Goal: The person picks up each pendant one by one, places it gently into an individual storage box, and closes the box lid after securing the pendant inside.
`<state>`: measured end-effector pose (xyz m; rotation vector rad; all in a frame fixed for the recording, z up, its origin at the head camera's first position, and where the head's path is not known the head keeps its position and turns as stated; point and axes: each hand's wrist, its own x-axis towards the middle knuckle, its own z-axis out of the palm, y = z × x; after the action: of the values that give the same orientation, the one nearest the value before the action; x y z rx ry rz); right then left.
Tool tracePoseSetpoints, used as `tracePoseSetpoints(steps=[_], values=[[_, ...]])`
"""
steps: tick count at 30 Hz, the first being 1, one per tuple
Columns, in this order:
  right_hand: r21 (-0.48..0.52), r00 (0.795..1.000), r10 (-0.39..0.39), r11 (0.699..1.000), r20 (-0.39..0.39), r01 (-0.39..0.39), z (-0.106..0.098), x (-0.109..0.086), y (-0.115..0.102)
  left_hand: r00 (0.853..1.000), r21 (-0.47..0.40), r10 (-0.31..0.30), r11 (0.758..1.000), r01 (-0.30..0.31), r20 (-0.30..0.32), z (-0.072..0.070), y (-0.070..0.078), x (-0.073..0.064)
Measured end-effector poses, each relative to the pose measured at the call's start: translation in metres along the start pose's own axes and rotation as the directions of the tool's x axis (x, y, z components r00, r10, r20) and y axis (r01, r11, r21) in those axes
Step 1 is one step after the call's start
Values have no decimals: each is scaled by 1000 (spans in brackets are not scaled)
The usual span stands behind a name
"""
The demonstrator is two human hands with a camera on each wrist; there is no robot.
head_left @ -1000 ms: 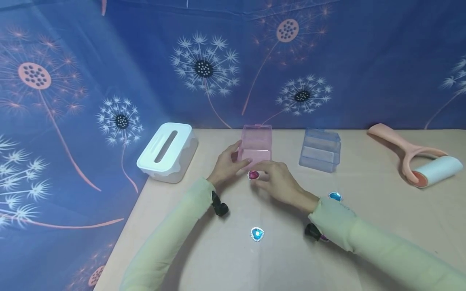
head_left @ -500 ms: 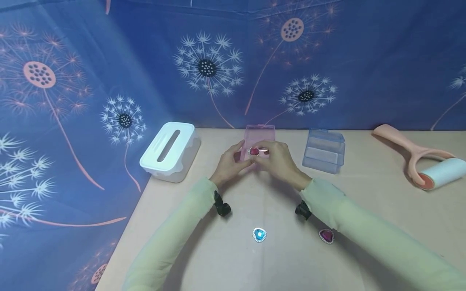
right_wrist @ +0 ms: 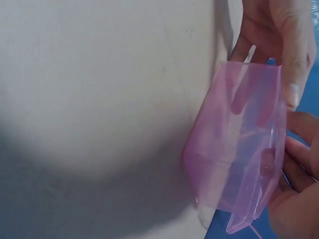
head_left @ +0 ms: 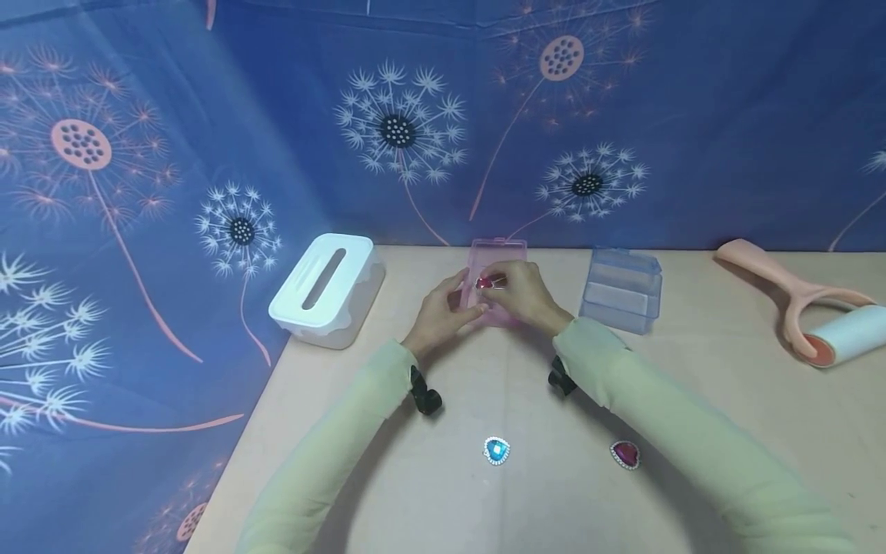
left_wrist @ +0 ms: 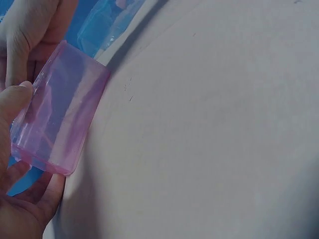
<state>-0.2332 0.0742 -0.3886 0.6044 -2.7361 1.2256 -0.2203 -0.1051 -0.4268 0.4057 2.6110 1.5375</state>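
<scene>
A pink translucent box [head_left: 509,250] with its lid raised stands at the back of the table. My left hand [head_left: 441,314] grips its left side, the thumb over the front rim; the left wrist view shows fingers round the end of the box [left_wrist: 65,109]. Over the box, my right hand [head_left: 527,296] pinches a red gem ornament [head_left: 484,283] with a pale sparkling edge. In the right wrist view the wall of the box [right_wrist: 224,149] hides the gem. Nearer the front lie a blue heart-shaped gem [head_left: 496,451] and a dark red heart-shaped gem [head_left: 626,455].
A blue translucent box [head_left: 621,291], lid up, stands right of the pink one. At the left is a white tissue box [head_left: 325,288]. A lint roller [head_left: 796,296] with a peach handle lies far right. A blue dandelion-patterned cloth [head_left: 443,115] hangs behind.
My right hand has taken the red gem from in front of the pink box up over it. The dark red gem has come out from behind the right sleeve, which now hides another blue gem.
</scene>
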Motion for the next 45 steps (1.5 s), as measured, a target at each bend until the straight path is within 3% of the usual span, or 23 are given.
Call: tracePoseSetpoints(steps=[10, 16, 22, 37, 45], values=[[-144, 994, 12, 990, 108, 3, 7, 10, -2, 1000, -19, 19, 1000, -19, -4, 0, 0, -1], [-209, 985, 78, 977, 155, -44, 10, 12, -6, 1000, -53, 27, 998, -27, -4, 1, 0, -1], [-231, 977, 133, 969, 167, -92, 12, 13, -5, 1000, -55, 15, 998, -15, -5, 1, 1, -2], [-247, 971, 144, 964, 190, -94, 9, 12, -4, 999, -54, 37, 998, -37, -4, 2, -2, 1], [-183, 987, 70, 982, 145, -42, 8, 10, -1, 1000, -41, 25, 999, -24, 15, 0, -2, 0]])
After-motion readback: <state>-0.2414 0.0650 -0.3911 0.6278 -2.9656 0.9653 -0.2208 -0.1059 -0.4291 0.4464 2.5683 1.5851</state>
